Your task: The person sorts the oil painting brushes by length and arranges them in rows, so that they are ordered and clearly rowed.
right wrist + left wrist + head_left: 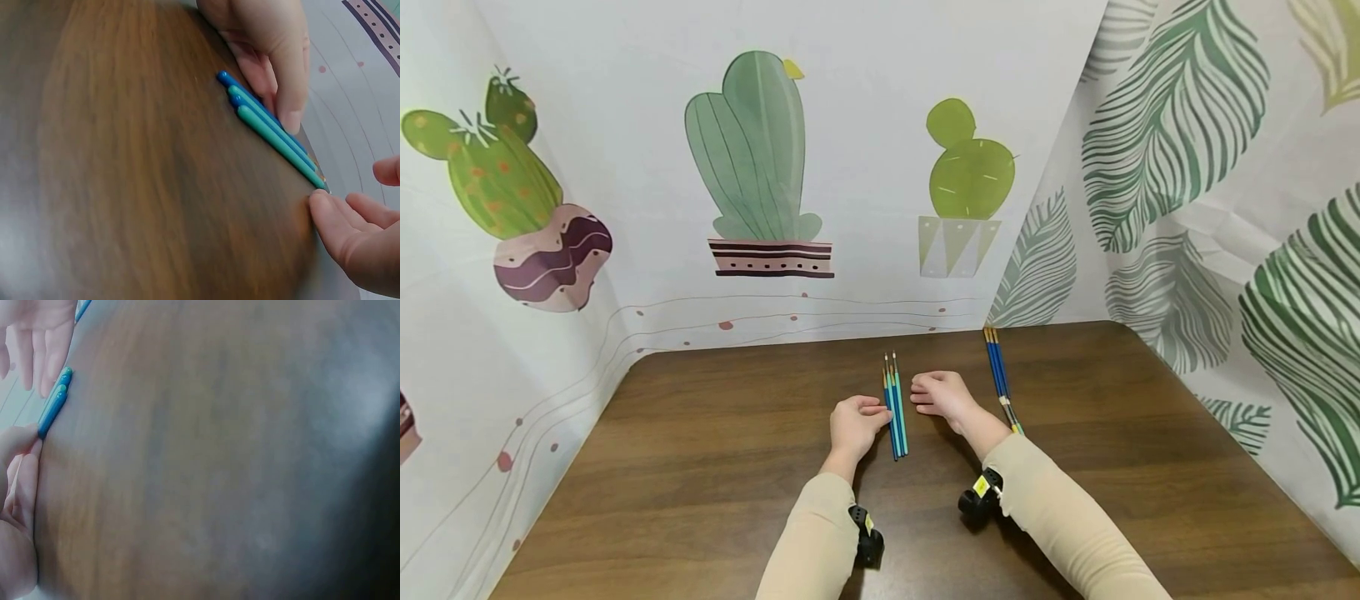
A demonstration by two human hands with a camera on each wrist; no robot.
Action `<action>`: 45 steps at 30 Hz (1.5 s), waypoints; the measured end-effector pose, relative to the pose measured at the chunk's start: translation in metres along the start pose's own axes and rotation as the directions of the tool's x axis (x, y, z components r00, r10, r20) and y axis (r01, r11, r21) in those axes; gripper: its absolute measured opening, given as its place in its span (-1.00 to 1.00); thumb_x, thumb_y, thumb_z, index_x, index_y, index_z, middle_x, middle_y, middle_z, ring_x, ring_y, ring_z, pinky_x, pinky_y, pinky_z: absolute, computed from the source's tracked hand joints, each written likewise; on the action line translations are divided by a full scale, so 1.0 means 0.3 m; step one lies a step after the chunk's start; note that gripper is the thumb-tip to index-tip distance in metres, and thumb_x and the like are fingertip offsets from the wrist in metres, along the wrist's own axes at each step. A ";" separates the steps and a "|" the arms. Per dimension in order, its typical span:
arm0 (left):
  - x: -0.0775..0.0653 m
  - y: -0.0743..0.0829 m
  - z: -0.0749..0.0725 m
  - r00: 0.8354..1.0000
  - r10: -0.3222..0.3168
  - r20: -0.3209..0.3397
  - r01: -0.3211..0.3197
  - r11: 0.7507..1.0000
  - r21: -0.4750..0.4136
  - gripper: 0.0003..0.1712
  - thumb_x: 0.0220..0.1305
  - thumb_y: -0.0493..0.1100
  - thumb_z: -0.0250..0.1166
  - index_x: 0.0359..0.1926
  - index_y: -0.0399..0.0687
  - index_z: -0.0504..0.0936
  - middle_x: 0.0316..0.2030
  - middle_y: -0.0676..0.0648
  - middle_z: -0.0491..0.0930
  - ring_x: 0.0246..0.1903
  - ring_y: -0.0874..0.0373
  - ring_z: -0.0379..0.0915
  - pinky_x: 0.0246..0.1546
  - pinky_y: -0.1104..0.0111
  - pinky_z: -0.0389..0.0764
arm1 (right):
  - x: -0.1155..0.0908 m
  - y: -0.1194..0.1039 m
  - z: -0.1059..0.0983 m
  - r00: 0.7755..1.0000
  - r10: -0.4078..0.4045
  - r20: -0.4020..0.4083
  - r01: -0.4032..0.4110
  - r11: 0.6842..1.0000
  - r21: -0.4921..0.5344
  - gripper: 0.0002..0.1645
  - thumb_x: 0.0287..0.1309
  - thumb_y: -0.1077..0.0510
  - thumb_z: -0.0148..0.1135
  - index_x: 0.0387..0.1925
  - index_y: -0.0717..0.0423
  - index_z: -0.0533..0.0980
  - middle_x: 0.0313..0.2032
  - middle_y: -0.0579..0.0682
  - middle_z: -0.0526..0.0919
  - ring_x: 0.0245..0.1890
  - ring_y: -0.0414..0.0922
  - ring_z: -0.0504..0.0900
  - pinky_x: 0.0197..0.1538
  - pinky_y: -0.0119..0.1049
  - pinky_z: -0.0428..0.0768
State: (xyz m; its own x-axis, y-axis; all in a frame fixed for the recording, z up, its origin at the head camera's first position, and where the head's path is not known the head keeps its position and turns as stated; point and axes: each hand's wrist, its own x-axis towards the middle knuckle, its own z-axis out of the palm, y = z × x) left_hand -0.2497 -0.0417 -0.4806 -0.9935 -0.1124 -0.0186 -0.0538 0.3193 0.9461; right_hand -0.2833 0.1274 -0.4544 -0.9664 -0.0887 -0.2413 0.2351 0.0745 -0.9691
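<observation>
Four paintbrushes (897, 417) lie mid-table (722, 450), likely light, stiff and apt to roll; mid-handle looks the best hold. The left grip (854, 427) seems to pinch the leftmost brush (242, 89); the right grip (951, 398), fingers loosely parted, holding nothing, is just to the right. The only containers I see are pots (773, 258) printed on the far cloth (865, 167).

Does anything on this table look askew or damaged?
Slightly: the central blue and green brushes lie side by side with staggered ends, so the row looks uneven. I see nothing spilled or damaged.

Beige sleeves (1063, 517) — black wrist cameras (976, 503), yellow stickers (981, 486)
</observation>
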 end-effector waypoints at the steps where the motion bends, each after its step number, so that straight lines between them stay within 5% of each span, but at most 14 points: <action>1: 0.000 0.000 0.000 1.000 -0.003 0.000 0.003 1.000 -0.001 -0.68 0.05 -0.24 0.41 -0.15 -0.28 0.64 -0.31 -0.16 0.73 -0.33 0.11 0.68 -0.33 0.36 0.65 | 0.001 0.002 0.004 1.000 0.003 0.001 -0.003 1.000 0.009 -0.52 0.32 0.17 -0.03 0.14 0.43 0.37 0.08 0.38 0.52 0.00 0.12 0.63 -0.07 -0.19 0.65; 10: -0.002 0.000 0.004 1.000 0.008 0.000 -0.008 1.000 0.011 -0.68 0.05 -0.24 0.41 -0.14 -0.28 0.64 -0.31 -0.17 0.73 -0.33 0.11 0.69 -0.34 0.35 0.65 | 0.008 0.006 0.030 0.998 0.060 0.012 -0.061 0.995 0.085 -0.50 0.33 0.15 -0.05 0.19 0.40 0.32 0.10 0.39 0.50 -0.04 0.07 0.66 -0.04 -0.16 0.64; 21: 0.000 0.004 0.002 1.000 0.000 0.006 0.000 1.000 -0.008 -0.68 0.05 -0.25 0.41 -0.14 -0.29 0.63 -0.31 -0.17 0.73 -0.32 0.11 0.69 -0.32 0.34 0.66 | 0.019 0.008 0.044 0.999 0.040 -0.013 -0.038 0.996 0.087 -0.57 0.27 0.25 0.02 0.12 0.40 0.41 0.01 0.34 0.57 -0.26 -0.14 0.67 -0.15 -0.24 0.67; 34: 0.001 -0.002 0.003 1.000 -0.005 0.003 0.005 1.000 -0.007 -0.70 0.06 -0.26 0.40 -0.16 -0.29 0.64 -0.32 -0.17 0.73 -0.30 0.09 0.69 -0.29 0.32 0.66 | 0.061 0.006 0.091 0.993 -0.032 -0.114 0.011 0.983 -0.182 -0.68 0.10 0.29 0.23 -0.08 0.34 0.57 -0.46 0.08 0.65 -0.57 -0.25 0.59 -0.50 -0.39 0.63; 45: 0.006 -0.007 0.002 1.000 0.015 0.007 -0.015 1.000 -0.011 -0.69 0.05 -0.26 0.40 -0.15 -0.31 0.64 -0.32 -0.18 0.73 -0.28 0.08 0.69 -0.27 0.33 0.66 | 0.048 -0.027 0.129 0.980 -0.117 -0.159 0.028 0.879 -0.477 -0.71 -0.04 0.27 0.35 -0.20 0.28 0.61 -0.32 0.17 0.68 -0.63 -0.16 0.59 -0.56 -0.40 0.59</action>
State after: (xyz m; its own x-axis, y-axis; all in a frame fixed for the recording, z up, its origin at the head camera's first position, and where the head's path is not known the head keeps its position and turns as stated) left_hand -0.2515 -0.0419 -0.4827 -0.9949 -0.1006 -0.0064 -0.0376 0.3109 0.9497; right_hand -0.2950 0.0870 -0.4519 -0.9914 0.0623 -0.1147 0.1302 0.5366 -0.8338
